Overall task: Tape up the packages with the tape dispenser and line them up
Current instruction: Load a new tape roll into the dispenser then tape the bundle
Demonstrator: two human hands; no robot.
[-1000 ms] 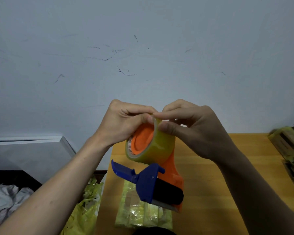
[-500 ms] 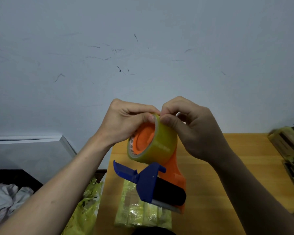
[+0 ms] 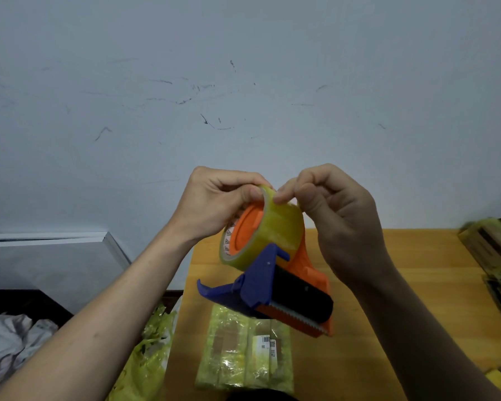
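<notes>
An orange and blue tape dispenser (image 3: 289, 287) with a roll of clear yellowish tape (image 3: 275, 230) hangs in the air above the wooden table (image 3: 388, 285). My left hand (image 3: 214, 204) grips the roll from the left, thumb on its top edge. My right hand (image 3: 336, 215) curls over the roll's top, fingertips picking at the tape surface. Below the dispenser a package (image 3: 246, 351) wrapped in yellow-green film with a white label lies flat on the table.
More yellow-green packages (image 3: 492, 250) lie at the table's right edge. A yellow plastic bag (image 3: 145, 354) hangs off the table's left side, next to crumpled grey cloth (image 3: 9, 337). A white panel (image 3: 52, 256) leans against the scuffed wall.
The dispenser has tilted, its blue handle end lower and the roll turned more toward me. My right hand has lifted, fingers now curled on the roll's top edge.
</notes>
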